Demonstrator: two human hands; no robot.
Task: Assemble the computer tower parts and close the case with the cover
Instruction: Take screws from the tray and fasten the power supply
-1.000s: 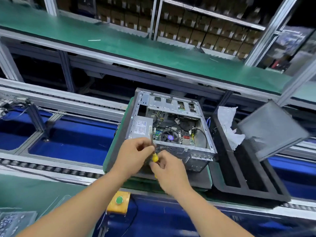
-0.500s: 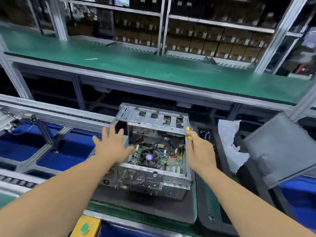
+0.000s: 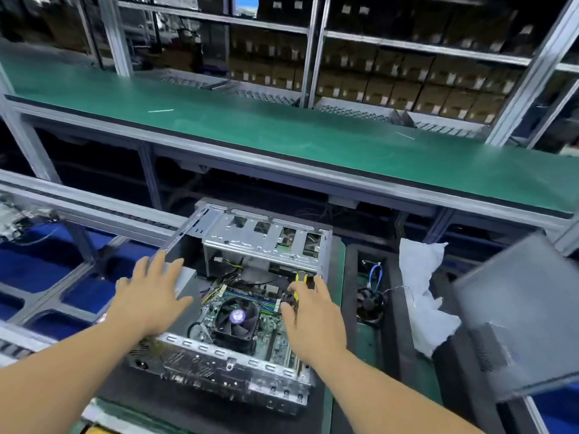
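Compared to a second ago, both hands are off the front edge and reaching deeper over the open computer case [image 3: 238,311], which is sitting on the green pallet [image 3: 336,277]. Left hand [image 3: 150,296] is lying flat, fingers spread, on the power supply. Right hand [image 3: 313,321] is gripping a yellow screwdriver [image 3: 301,278] near the drive cage. The cover [image 3: 520,311] is leaning off to the right.

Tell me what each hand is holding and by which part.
The right hand holds a yellow-handled screwdriver by its handle, over the open computer case. The left hand holds nothing; its fingers lie spread flat on the case's left side.
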